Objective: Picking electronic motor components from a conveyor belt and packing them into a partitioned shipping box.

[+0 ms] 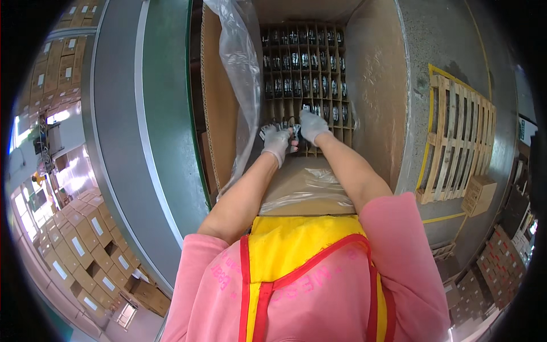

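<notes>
Both my hands wear pale gloves and reach into a deep cardboard carton (379, 97). Inside it a brown cardboard divider (279, 107) forms a grid of narrow cells. Small shiny metal parts (294, 61) stand in rows in the far cells; their exact kind is too small to tell. My left hand (277, 142) is closed around several such metal parts, which stick out between the fingers. To its right, my right hand (313, 125) pinches one metal part (306, 107) over a cell. Several cells just beyond my left hand hold nothing visible.
Clear plastic film (238, 54) drapes over the carton's left side, with more at the near edge. A green and grey bench-like surface (165, 108) runs along the left. Rightward on the floor lie a wooden pallet (457, 134) and a small box (478, 195). Cartons (85, 242) are stacked far left.
</notes>
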